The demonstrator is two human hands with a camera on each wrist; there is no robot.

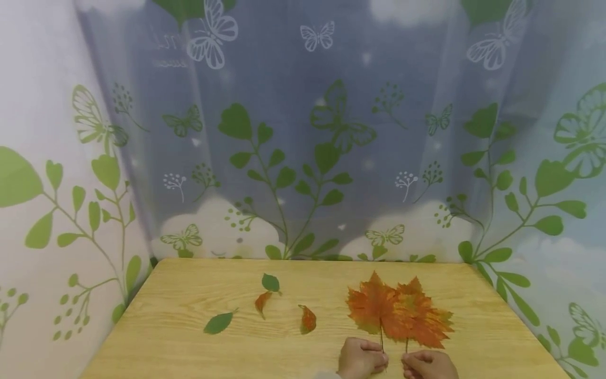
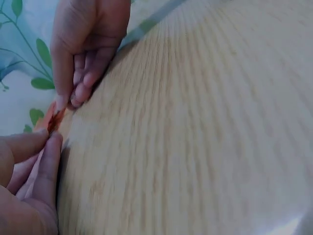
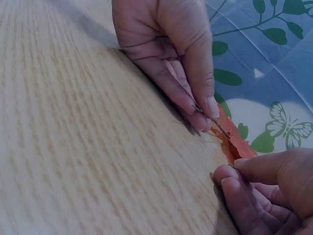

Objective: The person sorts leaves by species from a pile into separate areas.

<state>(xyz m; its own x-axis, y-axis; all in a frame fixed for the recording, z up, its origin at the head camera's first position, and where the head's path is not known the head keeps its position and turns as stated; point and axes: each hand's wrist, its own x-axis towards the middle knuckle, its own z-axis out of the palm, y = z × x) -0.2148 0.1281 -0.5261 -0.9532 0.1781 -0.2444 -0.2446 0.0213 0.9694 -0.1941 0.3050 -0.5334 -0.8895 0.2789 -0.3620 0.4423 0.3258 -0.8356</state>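
Observation:
Two orange-red maple leaves lie side by side at the right of the wooden table in the head view, their edges overlapping. My left hand (image 1: pixel 361 359) pinches the dark stem of the left maple leaf (image 1: pixel 372 302) between thumb and fingers. The right maple leaf (image 1: pixel 423 318) is browner and yellower at its edge, and my right hand (image 1: pixel 428 364) pinches its stem near the lower end. In the right wrist view the left leaf's stem (image 3: pixel 222 128) runs out from under the left thumb. The leaf blades are seen nearly edge-on in both wrist views.
Left of the hands, on the table (image 1: pixel 156 337), lie a green leaf (image 1: pixel 219 322), another green leaf (image 1: pixel 270 282), a small curled orange leaf (image 1: pixel 262 303) and a reddish-brown leaf (image 1: pixel 308 319). Behind the table hangs a curtain (image 1: pixel 293 68) printed with butterflies and plants.

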